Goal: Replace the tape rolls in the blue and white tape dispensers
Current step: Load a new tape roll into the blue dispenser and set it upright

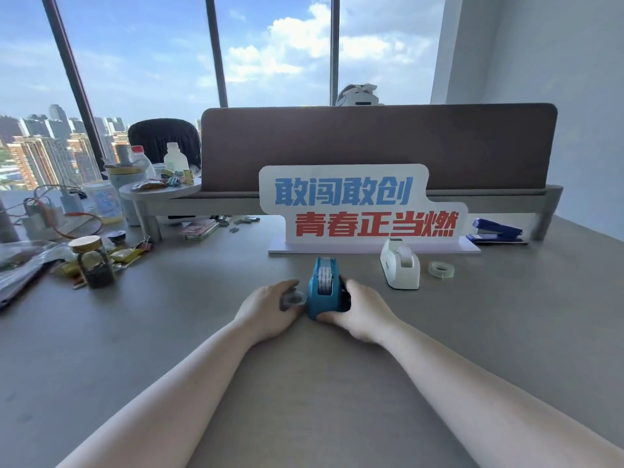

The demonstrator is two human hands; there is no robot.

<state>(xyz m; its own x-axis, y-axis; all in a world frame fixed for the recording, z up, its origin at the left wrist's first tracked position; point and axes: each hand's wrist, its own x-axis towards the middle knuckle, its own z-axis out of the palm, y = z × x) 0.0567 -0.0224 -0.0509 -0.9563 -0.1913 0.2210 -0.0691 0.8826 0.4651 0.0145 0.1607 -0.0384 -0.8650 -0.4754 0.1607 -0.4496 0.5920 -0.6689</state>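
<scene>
Head view. Blue tape dispenser [325, 288]: smooth moulded plastic, wedge-shaped, standing on the matte grey desk [304, 383], near centre, close to the person. A roll with a pale patterned edge sits in its slot.

Right hand [361, 310] grasps the blue dispenser's right side, thumb along its near base, fingers wrapped round the far flank.

Left hand [266, 309] holds a small grey ring-shaped spool [293, 299], fingers curled round it; the spool touches the dispenser's left side.

White tape dispenser [400, 263]: glossy, rounded plastic, standing further back and to the right, apart from both hands. Just beside it to the right, a loose clear tape roll [441, 268] lies flat, translucent.

Behind: a white sign board [361, 207] with blue and red characters on a flat base; a dark blue stapler [496, 228] at its right; a brown fabric divider [378, 143]. Left: a glass jar [92, 261] with a pale lid among wrappers and clips. Nothing lies between the hands and the dispensers.
</scene>
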